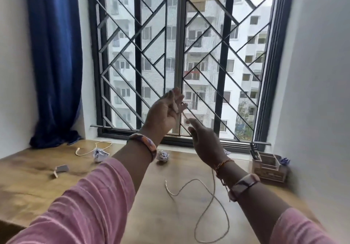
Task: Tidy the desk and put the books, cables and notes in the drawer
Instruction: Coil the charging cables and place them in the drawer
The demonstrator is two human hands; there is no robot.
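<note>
Both my hands are raised above the wooden desk [37, 187], in front of the window. My left hand [166, 109] holds the plug end of a white cable between its fingers. My right hand [206, 141] is just below it with the same white cable [208, 206] running through it; the rest hangs down and loops over the desk. A second white cable [91, 148] lies at the back left. Two crumpled paper notes [100, 154] [162, 155] lie near the window sill. A third crumpled note [285, 161] sits at the far right.
A wooden organiser box [270, 166] stands at the back right by the wall. A small grey and white object [60, 170] lies on the left of the desk. A blue curtain [55, 64] hangs at the back left. The barred window [180, 54] runs along the desk's far edge.
</note>
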